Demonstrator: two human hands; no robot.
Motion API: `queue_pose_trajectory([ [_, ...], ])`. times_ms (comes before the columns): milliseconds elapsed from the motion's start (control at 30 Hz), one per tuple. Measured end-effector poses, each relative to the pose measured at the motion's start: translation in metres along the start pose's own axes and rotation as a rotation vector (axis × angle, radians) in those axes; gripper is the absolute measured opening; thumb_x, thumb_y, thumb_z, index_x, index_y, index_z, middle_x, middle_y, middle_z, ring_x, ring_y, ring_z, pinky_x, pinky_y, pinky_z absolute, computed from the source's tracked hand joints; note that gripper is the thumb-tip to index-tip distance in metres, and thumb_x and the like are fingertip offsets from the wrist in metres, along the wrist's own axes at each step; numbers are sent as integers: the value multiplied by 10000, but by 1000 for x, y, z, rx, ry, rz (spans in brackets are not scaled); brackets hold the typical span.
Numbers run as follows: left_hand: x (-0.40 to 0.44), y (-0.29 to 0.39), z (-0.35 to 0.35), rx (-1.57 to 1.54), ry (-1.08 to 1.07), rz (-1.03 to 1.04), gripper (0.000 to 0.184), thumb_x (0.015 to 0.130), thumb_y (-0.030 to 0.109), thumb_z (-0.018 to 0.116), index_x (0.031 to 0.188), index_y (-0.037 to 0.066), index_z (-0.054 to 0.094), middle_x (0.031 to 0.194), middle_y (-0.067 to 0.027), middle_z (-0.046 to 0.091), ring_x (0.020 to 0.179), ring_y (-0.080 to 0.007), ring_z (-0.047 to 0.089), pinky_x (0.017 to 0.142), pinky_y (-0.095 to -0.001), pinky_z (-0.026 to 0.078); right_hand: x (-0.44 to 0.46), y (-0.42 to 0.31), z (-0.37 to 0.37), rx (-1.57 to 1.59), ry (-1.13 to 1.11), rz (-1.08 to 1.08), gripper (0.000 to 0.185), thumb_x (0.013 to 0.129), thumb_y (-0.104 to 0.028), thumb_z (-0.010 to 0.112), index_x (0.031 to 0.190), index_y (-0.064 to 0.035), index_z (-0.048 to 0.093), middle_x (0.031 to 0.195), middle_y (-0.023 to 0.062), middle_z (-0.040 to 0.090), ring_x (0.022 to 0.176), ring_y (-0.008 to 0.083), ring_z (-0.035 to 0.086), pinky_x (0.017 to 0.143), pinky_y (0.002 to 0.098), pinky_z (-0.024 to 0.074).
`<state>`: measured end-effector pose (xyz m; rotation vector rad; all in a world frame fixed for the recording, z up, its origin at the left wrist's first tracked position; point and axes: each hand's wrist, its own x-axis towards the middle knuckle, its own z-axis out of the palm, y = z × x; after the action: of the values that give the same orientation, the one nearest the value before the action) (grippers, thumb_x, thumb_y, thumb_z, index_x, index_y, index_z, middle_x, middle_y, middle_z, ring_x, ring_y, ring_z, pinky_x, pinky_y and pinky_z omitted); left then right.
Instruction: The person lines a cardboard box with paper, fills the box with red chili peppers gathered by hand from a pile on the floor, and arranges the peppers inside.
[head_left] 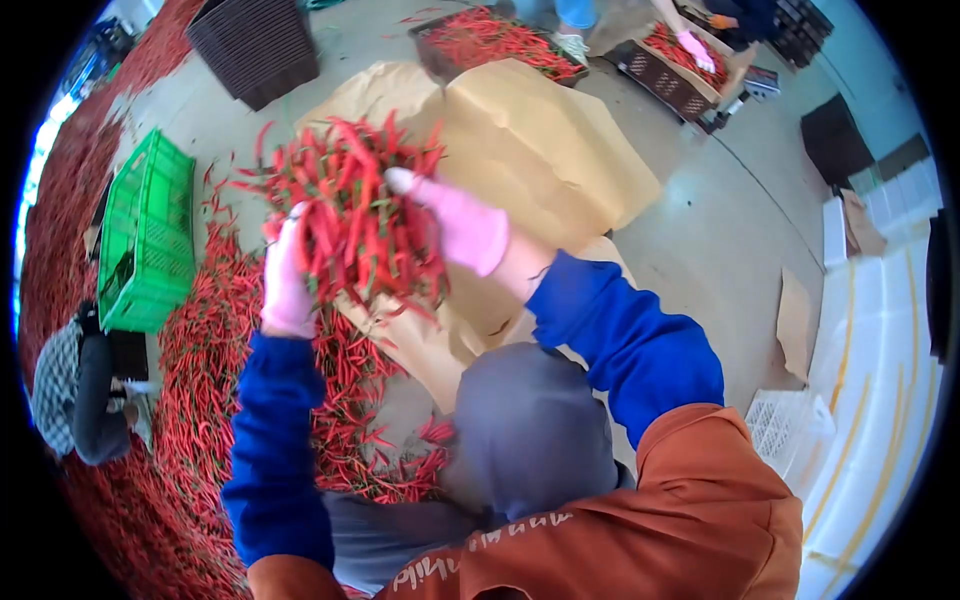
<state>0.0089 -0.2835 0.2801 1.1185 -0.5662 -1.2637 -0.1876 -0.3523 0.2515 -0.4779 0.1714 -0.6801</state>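
Observation:
Between my two pink-gloved hands is a big bunch of red chili peppers (365, 200) with green stems, lifted above the pile. My left hand (288, 275) is pressed against the bunch's left side, its fingers partly covered by peppers. On the right side, my right hand (450, 220) holds the bunch with its thumb on top; the other fingers are hidden beneath. Brown paper (540, 150) is spread behind and to the right of the bunch. Below my left hand, a large heap of loose red peppers (205, 370) covers the floor.
A green crate (150, 235) stands at the left, with dark stacked crates (255, 50) behind. Pepper-filled containers (500, 45) (685, 60) are at the top. A person (75, 385) bends at the far left; a co-worker's pink-gloved hand (697, 50) is at the upper right. White boxes (880, 350) line the right.

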Motion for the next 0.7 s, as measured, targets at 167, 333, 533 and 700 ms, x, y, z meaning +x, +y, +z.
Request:
queue_pose_trajectory([
  [167, 80, -93, 61, 63, -1, -63, 384, 875, 219, 641, 1211, 105, 493, 1095, -84, 612, 931, -191, 623, 786, -333, 522, -22, -62, -96, 17, 279, -20, 426, 893, -238, 629, 1265, -73, 499, 1161, 109, 618, 1016, 217, 622, 902, 384, 515],
  [333, 98, -121, 73, 446, 42, -515, 906, 776, 357, 734, 1467, 195, 171, 1452, -110, 295, 1268, -376, 360, 921, -613, 361, -35, -71, -170, -423, 832, 123, 462, 885, -222, 633, 1291, -75, 469, 1177, 102, 582, 1028, 257, 595, 851, 444, 520],
  [533, 100, -108, 35, 472, -145, -385, 769, 835, 242, 668, 1462, 149, 231, 1416, -116, 356, 1225, -274, 434, 855, -417, 471, -122, -113, -172, -490, 765, -69, 462, 882, -195, 625, 1280, -36, 451, 1111, 75, 552, 968, 268, 598, 787, 477, 556],
  [700, 94, -101, 20, 494, -102, -380, 632, 863, 200, 612, 1416, 131, 315, 1178, -47, 490, 976, -173, 535, 757, -355, 502, -211, -142, -184, -570, 1200, -140, 373, 890, -122, 569, 1242, -22, 498, 1050, 148, 607, 914, 282, 629, 808, 433, 557],
])
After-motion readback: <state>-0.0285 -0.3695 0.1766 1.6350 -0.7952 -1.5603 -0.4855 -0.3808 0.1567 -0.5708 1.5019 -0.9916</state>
